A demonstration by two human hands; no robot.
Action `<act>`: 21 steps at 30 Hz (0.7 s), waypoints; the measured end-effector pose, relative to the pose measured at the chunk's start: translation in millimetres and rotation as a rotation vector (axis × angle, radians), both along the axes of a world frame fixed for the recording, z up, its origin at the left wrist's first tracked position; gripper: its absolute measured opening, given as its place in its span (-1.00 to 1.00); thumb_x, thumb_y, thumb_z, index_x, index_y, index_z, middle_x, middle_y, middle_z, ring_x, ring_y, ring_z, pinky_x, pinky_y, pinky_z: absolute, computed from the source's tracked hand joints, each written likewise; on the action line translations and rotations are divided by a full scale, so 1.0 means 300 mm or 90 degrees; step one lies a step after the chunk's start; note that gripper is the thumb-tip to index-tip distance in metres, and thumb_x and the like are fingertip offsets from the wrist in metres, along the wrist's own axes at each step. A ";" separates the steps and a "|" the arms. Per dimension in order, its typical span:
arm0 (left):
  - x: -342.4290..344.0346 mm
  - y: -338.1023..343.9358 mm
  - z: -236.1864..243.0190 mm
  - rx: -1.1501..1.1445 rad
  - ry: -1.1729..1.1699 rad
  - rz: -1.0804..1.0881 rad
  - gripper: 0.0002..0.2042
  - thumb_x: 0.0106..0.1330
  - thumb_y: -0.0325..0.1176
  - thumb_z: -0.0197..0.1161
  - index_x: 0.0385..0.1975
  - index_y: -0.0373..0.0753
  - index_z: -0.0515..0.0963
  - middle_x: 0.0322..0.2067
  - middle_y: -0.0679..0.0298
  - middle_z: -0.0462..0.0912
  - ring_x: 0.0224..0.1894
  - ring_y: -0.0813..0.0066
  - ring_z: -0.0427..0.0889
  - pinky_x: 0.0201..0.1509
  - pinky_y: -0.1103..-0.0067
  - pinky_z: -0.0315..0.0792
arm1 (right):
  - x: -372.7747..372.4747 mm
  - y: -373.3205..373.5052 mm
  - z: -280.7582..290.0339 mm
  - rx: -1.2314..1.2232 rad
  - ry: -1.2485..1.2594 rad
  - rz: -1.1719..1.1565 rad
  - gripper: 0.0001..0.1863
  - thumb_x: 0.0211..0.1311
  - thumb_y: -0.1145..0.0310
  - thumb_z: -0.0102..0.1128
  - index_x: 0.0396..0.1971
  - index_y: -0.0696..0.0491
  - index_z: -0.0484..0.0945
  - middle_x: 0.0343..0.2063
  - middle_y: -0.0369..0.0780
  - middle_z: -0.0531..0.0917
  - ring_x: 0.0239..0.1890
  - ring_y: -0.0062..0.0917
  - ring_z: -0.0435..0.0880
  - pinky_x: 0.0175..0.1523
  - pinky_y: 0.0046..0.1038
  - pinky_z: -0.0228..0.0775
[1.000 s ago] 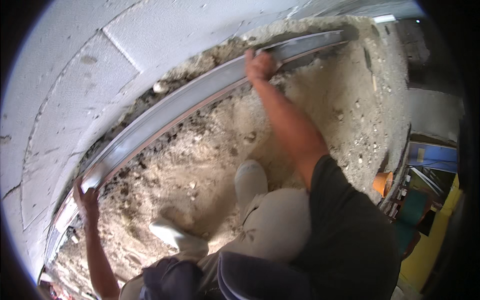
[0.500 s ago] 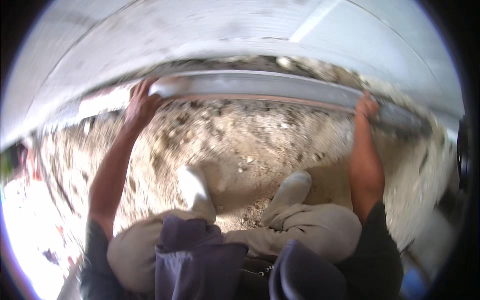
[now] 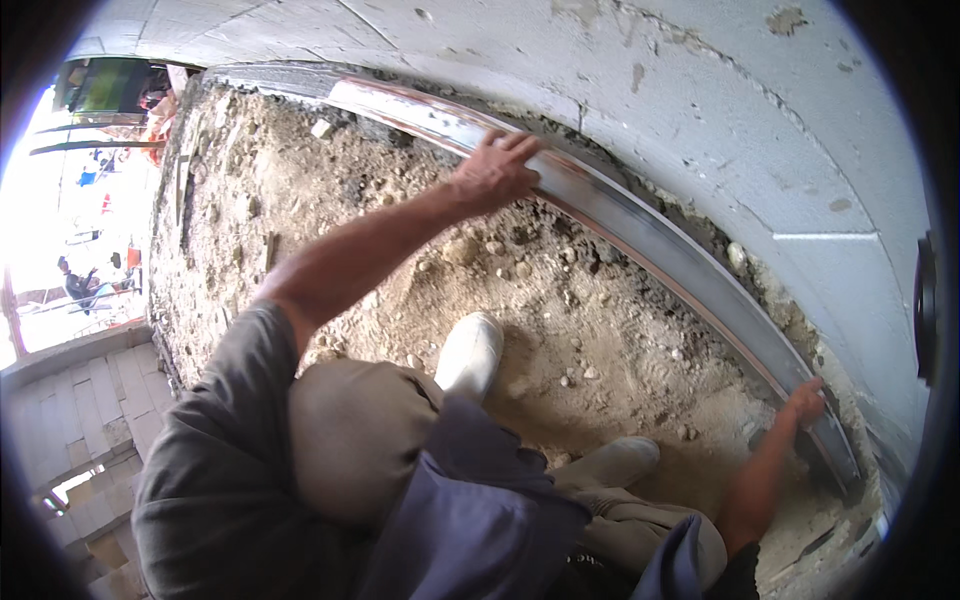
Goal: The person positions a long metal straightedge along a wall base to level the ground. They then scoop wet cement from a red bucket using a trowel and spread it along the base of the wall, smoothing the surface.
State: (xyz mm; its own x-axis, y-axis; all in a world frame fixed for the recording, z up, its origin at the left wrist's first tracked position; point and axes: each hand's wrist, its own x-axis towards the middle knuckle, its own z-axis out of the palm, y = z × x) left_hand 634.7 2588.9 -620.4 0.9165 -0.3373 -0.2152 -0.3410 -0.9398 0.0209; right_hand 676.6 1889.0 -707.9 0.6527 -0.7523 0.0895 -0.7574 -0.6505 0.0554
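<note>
While you crouch over the dirt, your left hand (image 3: 497,170) rests on top of the long metal straightedge (image 3: 640,225) in the upper middle of the frame, fingers spread flat and pressing on it rather than wrapped around it. Your right hand (image 3: 805,403) reaches the same bar at the lower right, fingers curled against its edge; whether they close fully around it you cannot tell from here.

That straightedge runs in a long sweep from the upper left down to the lower right, lying along the foot of the pale block wall (image 3: 760,130), between the wall and the loose, stony soil (image 3: 560,290). So the bar is already down and held at two well-separated points.

Judging by the ground, the work looks only partly done: the soil beside the bar is still lumpy, with stones and clods scattered right up to its edge, and nothing reads as smoothed or level yet. Your two light shoes (image 3: 470,352) stand on the dirt near the middle of the frame, just short of the bar.
</note>
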 end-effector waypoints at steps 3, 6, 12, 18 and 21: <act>0.008 -0.005 0.005 0.037 0.014 0.019 -0.85 0.23 -0.18 0.23 -0.46 -0.06 0.64 0.19 0.16 0.27 0.25 0.27 0.21 0.28 0.20 0.16 | -0.013 0.101 0.034 0.000 -0.021 -0.007 -0.23 0.22 -0.21 -0.20 -0.26 0.33 0.58 -0.21 0.12 0.61 -0.12 -0.01 0.60 -0.01 -0.09 0.42; -0.008 0.093 -0.008 -0.059 -0.072 -0.018 -0.82 0.12 -0.18 0.31 -0.58 -0.12 0.62 0.15 0.23 0.33 0.19 0.22 0.29 0.33 0.18 0.10 | -0.012 0.090 -0.027 -0.012 -0.028 0.009 -0.25 0.22 -0.20 -0.18 -0.28 0.34 0.58 -0.24 0.13 0.62 -0.15 0.01 0.60 -0.05 -0.07 0.43; -0.006 0.064 0.003 -0.067 -0.050 0.013 -0.82 0.09 -0.13 0.31 -0.55 -0.09 0.65 0.20 0.21 0.28 0.25 0.23 0.23 0.34 0.24 0.10 | 0.001 0.134 0.007 0.052 -0.024 -0.066 -0.21 0.22 -0.23 -0.21 -0.27 0.33 0.59 -0.26 0.16 0.61 -0.16 0.00 0.62 -0.03 -0.10 0.44; 0.022 -0.002 -0.008 0.000 0.023 0.019 -0.83 0.17 -0.12 0.26 -0.50 -0.04 0.61 0.21 0.26 0.23 0.25 0.29 0.20 0.32 0.18 0.11 | -0.003 0.017 0.004 0.030 0.015 0.023 -0.17 0.21 -0.26 -0.21 -0.33 0.36 0.59 -0.29 0.16 0.62 -0.17 0.00 0.61 -0.05 -0.08 0.44; -0.012 0.021 -0.010 -0.033 -0.003 0.064 -0.81 0.16 -0.12 0.29 -0.56 -0.06 0.61 0.20 0.29 0.26 0.27 0.30 0.19 0.28 0.21 0.15 | -0.011 0.017 -0.026 0.000 -0.027 0.038 -0.17 0.20 -0.26 -0.20 -0.34 0.37 0.59 -0.30 0.17 0.61 -0.18 0.01 0.61 -0.08 -0.07 0.44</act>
